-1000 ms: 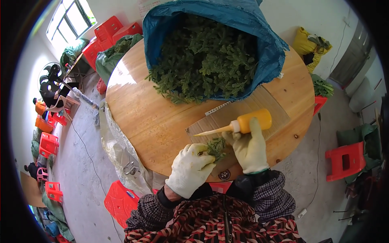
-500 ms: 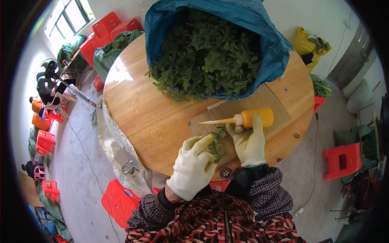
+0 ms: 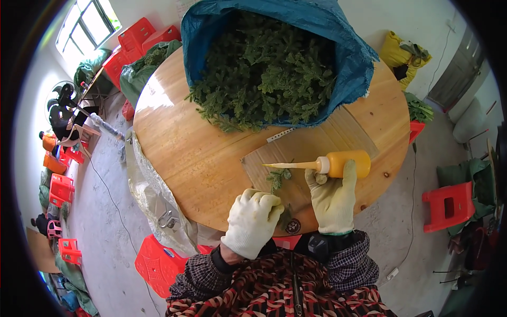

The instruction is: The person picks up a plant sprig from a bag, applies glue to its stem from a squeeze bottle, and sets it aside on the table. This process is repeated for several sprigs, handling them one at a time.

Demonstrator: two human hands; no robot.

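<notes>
My left hand [image 3: 249, 224], in a white knit glove, is closed around a small green fir sprig [image 3: 277, 178]. The sprig's tip rises past my fingers, while part of its stem is hidden by them. In my gloved right hand [image 3: 335, 203] lies a squeeze bottle [image 3: 348, 164] of orange-yellow, gripped between thumb and fingers. Its long pale nozzle points left, just above the sprig's tip; whether the two touch I cannot tell. Under both hands is a flat piece of brown cardboard [image 3: 259, 158] on the round wooden table [image 3: 174, 142].
A blue woven sack [image 3: 354, 79] full of fir branches [image 3: 269, 74] lies open at the table's far side. A whitish plastic sheet [image 3: 150, 185] hangs over the left edge. Red stools [image 3: 158, 261] stand around, with a fan [image 3: 63, 98] at the left and a cable on the floor.
The squeeze bottle and my right hand have shifted slightly right and down. The fingers of my left hand are more curled, and the sprig's tip now stands closer under the nozzle.
</notes>
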